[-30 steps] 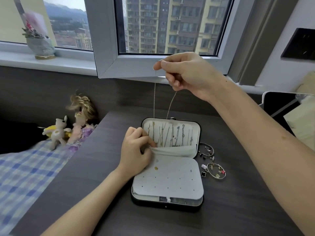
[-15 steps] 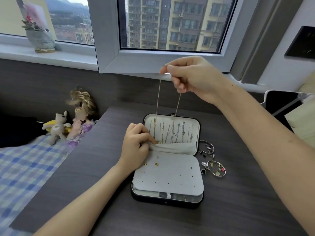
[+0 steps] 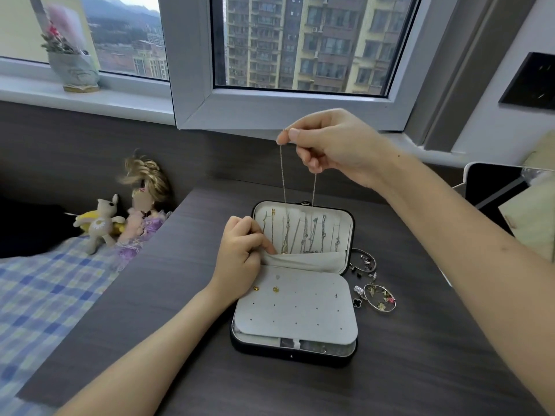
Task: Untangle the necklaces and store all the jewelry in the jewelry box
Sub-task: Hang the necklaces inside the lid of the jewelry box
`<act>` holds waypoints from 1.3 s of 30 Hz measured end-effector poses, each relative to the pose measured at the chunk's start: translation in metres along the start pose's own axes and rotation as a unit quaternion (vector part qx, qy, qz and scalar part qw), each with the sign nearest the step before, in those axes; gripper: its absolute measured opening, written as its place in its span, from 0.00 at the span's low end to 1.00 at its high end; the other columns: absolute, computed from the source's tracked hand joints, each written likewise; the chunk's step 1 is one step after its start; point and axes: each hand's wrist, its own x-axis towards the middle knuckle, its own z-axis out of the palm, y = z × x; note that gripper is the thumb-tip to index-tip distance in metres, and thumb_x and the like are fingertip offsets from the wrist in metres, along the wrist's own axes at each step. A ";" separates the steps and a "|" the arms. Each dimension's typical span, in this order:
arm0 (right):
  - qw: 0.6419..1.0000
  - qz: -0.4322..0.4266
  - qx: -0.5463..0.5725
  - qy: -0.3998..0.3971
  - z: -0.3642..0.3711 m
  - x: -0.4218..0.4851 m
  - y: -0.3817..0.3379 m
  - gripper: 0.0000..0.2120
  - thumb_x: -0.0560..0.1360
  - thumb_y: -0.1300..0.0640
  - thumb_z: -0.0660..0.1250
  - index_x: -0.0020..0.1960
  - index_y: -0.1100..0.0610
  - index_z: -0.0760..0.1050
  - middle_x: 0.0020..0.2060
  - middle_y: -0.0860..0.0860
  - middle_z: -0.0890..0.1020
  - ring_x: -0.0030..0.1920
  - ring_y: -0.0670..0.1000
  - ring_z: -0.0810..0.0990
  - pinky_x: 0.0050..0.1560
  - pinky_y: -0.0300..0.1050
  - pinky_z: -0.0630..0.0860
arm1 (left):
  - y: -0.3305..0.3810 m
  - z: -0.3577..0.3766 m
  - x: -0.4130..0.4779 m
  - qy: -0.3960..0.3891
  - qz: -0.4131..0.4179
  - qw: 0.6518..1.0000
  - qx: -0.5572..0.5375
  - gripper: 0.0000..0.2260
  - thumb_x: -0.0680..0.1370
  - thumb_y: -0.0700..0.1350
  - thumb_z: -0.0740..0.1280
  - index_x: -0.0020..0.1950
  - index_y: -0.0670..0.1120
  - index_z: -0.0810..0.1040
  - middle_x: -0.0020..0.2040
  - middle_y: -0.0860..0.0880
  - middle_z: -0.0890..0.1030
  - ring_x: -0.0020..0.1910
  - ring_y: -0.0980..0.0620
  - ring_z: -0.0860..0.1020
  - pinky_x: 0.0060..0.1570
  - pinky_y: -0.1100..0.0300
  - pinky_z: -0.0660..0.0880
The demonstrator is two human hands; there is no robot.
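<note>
Here, nearest, the jewelry box [image 3: 292, 352] lies open on the table [image 3: 180, 340], loose bracelets [image 3: 380, 297] just beside it; left hand [image 3: 240, 259] pinches the lid pocket [image 3: 306, 261] edge, likely to hold it open, while right hand [image 3: 336, 145], raised beyond, pinches the necklace [image 3: 283, 175] high so both strands hang straight toward it.

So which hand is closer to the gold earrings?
Left. The left hand sits just behind the gold earrings, gripping the pocket edge; the right hand is raised above, pinching a necklace.
</note>
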 end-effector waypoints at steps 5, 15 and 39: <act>0.999 0.019 -0.046 0.001 0.008 -0.001 0.008 0.09 0.80 0.59 0.61 0.48 0.59 0.80 0.29 0.50 0.76 0.29 0.45 0.72 0.33 0.38 0.72 | 0.000 0.001 0.001 -0.011 -0.015 1.000 -0.004 0.16 0.62 0.27 0.56 0.33 0.41 0.81 0.36 0.46 0.73 0.43 0.52 0.65 0.48 0.72 0.62; 0.991 0.125 -0.004 0.053 0.040 0.003 0.048 0.04 0.76 0.63 0.67 0.46 0.64 0.79 0.33 0.55 0.80 0.29 0.46 0.78 0.32 0.38 0.79 | -0.004 0.005 0.002 -0.057 -0.067 0.996 -0.008 0.16 0.62 0.30 0.55 0.34 0.41 0.82 0.38 0.55 0.69 0.44 0.54 0.65 0.47 0.76 0.60; 0.934 -0.120 -0.236 0.239 0.067 -0.025 0.097 0.05 0.74 0.57 0.69 0.44 0.57 0.82 0.36 0.47 0.83 0.38 0.46 0.79 0.44 0.45 0.77 | -0.002 0.001 -0.001 -0.018 0.007 1.000 -0.006 0.17 0.62 0.27 0.56 0.34 0.41 0.82 0.38 0.48 0.69 0.44 0.51 0.65 0.48 0.71 0.62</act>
